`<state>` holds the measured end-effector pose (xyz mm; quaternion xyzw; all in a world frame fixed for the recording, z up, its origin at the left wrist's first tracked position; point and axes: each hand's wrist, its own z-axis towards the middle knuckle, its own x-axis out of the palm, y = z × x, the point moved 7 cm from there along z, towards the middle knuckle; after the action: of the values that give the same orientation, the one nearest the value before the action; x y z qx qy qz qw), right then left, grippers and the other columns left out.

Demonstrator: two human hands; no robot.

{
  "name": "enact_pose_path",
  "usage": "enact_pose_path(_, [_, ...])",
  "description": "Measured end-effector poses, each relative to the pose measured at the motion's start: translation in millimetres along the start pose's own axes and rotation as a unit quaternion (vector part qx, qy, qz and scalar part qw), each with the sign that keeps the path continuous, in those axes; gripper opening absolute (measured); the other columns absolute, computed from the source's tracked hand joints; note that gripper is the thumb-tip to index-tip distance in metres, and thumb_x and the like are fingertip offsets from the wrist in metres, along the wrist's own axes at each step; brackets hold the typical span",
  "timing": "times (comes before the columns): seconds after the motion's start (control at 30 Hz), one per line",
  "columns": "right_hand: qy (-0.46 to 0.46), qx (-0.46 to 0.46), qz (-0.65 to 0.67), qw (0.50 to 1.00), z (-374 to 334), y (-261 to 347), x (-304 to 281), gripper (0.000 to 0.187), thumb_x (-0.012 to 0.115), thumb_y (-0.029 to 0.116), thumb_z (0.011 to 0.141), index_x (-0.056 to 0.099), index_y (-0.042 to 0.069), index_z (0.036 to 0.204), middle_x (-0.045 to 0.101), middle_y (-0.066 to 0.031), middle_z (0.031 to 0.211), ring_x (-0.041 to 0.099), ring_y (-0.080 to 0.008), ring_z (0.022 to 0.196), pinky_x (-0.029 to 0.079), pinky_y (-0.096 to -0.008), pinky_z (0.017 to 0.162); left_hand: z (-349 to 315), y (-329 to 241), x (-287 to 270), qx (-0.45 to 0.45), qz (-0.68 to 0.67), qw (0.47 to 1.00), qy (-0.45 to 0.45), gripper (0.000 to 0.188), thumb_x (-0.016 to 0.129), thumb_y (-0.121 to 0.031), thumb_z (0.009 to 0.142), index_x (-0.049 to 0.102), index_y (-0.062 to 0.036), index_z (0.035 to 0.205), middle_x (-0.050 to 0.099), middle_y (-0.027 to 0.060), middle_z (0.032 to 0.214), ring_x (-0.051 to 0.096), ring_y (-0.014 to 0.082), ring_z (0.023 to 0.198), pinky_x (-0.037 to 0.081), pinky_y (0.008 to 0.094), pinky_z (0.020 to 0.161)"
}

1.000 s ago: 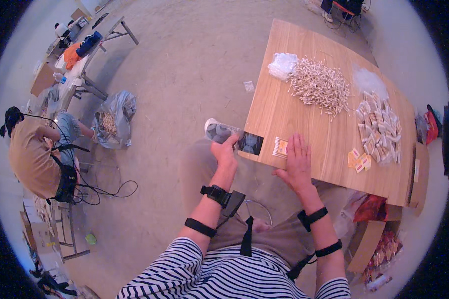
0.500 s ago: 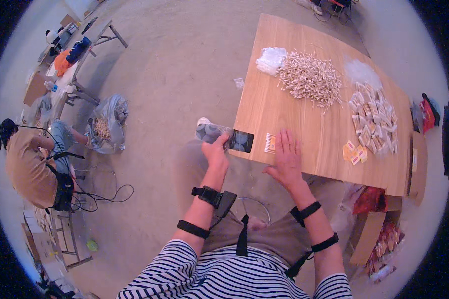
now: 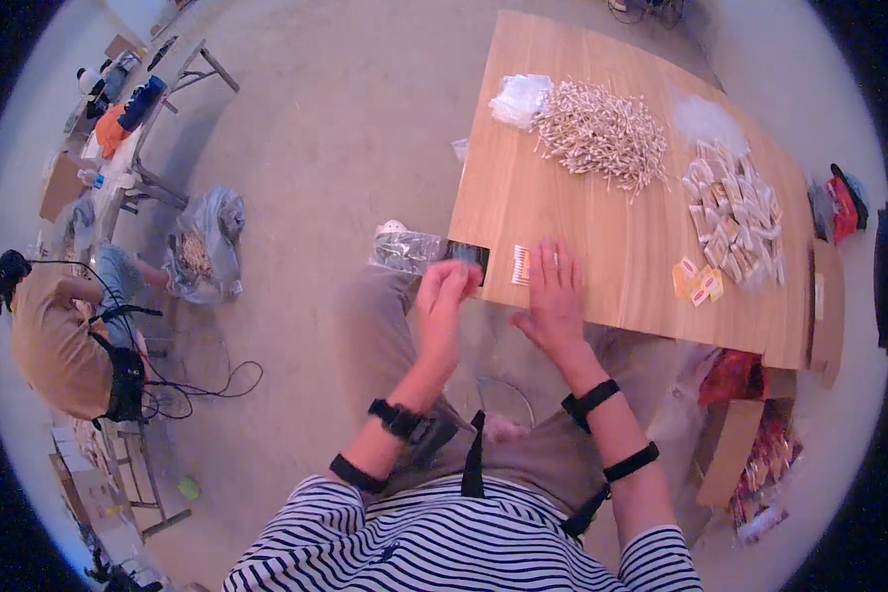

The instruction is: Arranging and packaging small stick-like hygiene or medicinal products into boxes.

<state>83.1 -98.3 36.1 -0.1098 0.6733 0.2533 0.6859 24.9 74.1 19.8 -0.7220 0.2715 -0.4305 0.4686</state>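
My left hand is at the table's near left corner, its fingers curled together over the edge of a dark flat pad. The hand is slightly blurred, and whatever its fingertips may pinch is hidden. Beyond it, a shiny clear plastic sheet or bag juts past the table edge to the left. My right hand lies flat on the wooden table, fingers extended and thumb spread. Beside its fingers is a small row of cotton swabs with a bit of orange, partly covered by the hand.
A heap of loose cotton swabs lies farther back, beside clear bags. To the right are packed swab packets and orange-white cards. Cardboard boxes stand below the table. Another person sits at far left.
My left hand has moved up and right from the plastic sheet to the dark pad, its fingers now curled. The right hand stays flat by the swabs. The whole view has shifted slightly.
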Motion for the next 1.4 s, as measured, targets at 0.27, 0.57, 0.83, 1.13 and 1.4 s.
enact_pose_path(0.27, [-0.003, -0.011, 0.009, 1.000, 3, 2, 3, 0.121, 0.093, 0.033, 0.058, 0.028, 0.001, 0.155, 0.026, -0.0206, 0.163, 0.022, -0.0394, 0.152, 0.021, -0.0534, 0.123, 50, 37, 62, 0.012, -0.023, 0.995, 0.092, 0.051, 0.045, -0.036, 0.108, 0.046, 0.0035, 0.140, 0.049, 0.0182, 0.148, 0.046, 0.0282, 0.140, 0.033, 0.0405, 0.120])
enact_pose_path(0.57, [-0.028, 0.008, -0.008, 1.000, 4, 2, 1, 0.118, 0.093, 0.034, 0.058, 0.032, 0.000, 0.153, 0.029, -0.0213, 0.161, 0.024, -0.0432, 0.150, 0.023, -0.0527, 0.123, 45, 48, 84, 0.018, -0.027, 0.992, 0.120, 0.051, 0.045, -0.037, 0.108, 0.049, 0.0036, 0.139, 0.052, 0.0160, 0.144, 0.047, 0.0258, 0.137, 0.033, 0.0385, 0.118])
enact_pose_path(0.83, [-0.034, 0.019, -0.030, 0.999, 5, 2, 3, 0.110, 0.089, 0.038, 0.062, 0.035, 0.005, 0.152, 0.033, -0.0186, 0.159, 0.025, -0.0426, 0.150, 0.022, -0.0566, 0.122, 42, 44, 84, 0.009, -0.023, 0.995, 0.097, 0.051, 0.043, -0.037, 0.109, 0.048, 0.0035, 0.140, 0.051, 0.0177, 0.146, 0.046, 0.0274, 0.140, 0.031, 0.0404, 0.121])
enact_pose_path(1.13, [-0.056, -0.001, -0.012, 0.998, 7, 7, 4, 0.110, 0.090, 0.034, 0.061, 0.036, 0.001, 0.151, 0.035, -0.0187, 0.157, 0.027, -0.0439, 0.148, 0.024, -0.0541, 0.122, 36, 38, 72, 0.027, 0.045, 0.997, 0.063, 0.040, 0.063, -0.011, 0.092, 0.057, 0.0025, 0.129, 0.061, 0.0132, 0.131, 0.052, 0.0255, 0.128, 0.038, 0.0367, 0.110])
enact_pose_path(1.4, [-0.039, 0.006, 0.004, 0.999, 4, 7, -1, 0.121, 0.095, 0.036, 0.055, 0.032, -0.001, 0.153, 0.030, -0.0209, 0.160, 0.021, -0.0442, 0.151, 0.022, -0.0541, 0.122, 42, -48, -21, 0.255, 0.589, 0.760, -0.101, 0.044, 0.083, -0.014, 0.073, 0.065, -0.0036, 0.112, 0.069, 0.0124, 0.109, 0.066, 0.0244, 0.098, 0.053, 0.0358, 0.089])
